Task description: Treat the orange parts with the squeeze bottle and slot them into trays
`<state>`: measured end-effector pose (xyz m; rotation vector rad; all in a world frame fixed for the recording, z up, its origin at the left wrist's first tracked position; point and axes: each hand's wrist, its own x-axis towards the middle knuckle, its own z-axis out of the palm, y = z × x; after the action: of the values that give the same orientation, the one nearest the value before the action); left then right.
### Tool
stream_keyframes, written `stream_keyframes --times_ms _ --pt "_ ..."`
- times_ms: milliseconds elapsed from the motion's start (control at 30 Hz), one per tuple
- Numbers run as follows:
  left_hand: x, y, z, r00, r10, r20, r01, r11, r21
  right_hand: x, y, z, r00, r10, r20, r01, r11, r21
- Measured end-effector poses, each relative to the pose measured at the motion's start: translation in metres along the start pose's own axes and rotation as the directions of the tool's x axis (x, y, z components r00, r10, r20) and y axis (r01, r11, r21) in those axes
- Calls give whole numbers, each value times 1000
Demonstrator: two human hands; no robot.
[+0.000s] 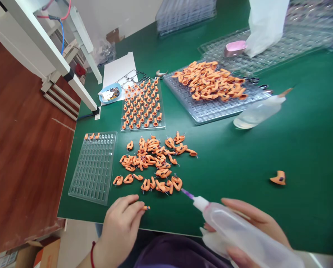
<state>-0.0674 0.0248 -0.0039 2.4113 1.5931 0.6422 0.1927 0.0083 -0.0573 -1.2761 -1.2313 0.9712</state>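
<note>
My left hand (124,217) is closed near the table's front edge, pinching a small orange curved piece (146,208) whose end sticks out past the fingertips. In my right hand (255,217) lies a translucent squeeze bottle (236,230) with a white cap and a purple tip pointing left. Something white also shows under the bottle, and I cannot make out what it is. Beyond my hands is a loose pile of orange pieces (149,156) with thin dark wires. A clear compartment tray (92,175) at the left carries 3 orange pieces in its back row.
A filled tray (143,127) of orange pieces stands behind the pile. Stacked trays (199,118) bear a larger heap. A second bottle (255,113) leans at the right, and a lone orange piece (279,178) lies nearer. A pink scoop (234,48) and blue dish (110,93) sit farther back.
</note>
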Motion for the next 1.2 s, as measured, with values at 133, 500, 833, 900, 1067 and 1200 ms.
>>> stream_keyframes --times_ms 133,500,833,900,1067,1200 --pt "-4 17 20 991 87 -103 -83 996 46 -11 3 8 994 -69 82 68 998 12" --pt "-4 23 31 990 65 -124 -67 998 -12 -17 16 10 986 -129 105 147 971 -187" --pt "-7 21 34 990 67 -126 -71 997 -32 -18 17 11 989 -113 94 128 976 -176" --pt "-7 21 34 991 65 -120 -71 997 -40 -18 17 11 989 -106 100 122 978 -172" --pt "-6 22 33 991 56 -120 -62 997 -42 -18 17 10 990 -105 95 121 976 -184" --pt "-4 22 33 990 41 -133 -48 998 -50 -15 8 12 995 -92 26 95 986 -135"
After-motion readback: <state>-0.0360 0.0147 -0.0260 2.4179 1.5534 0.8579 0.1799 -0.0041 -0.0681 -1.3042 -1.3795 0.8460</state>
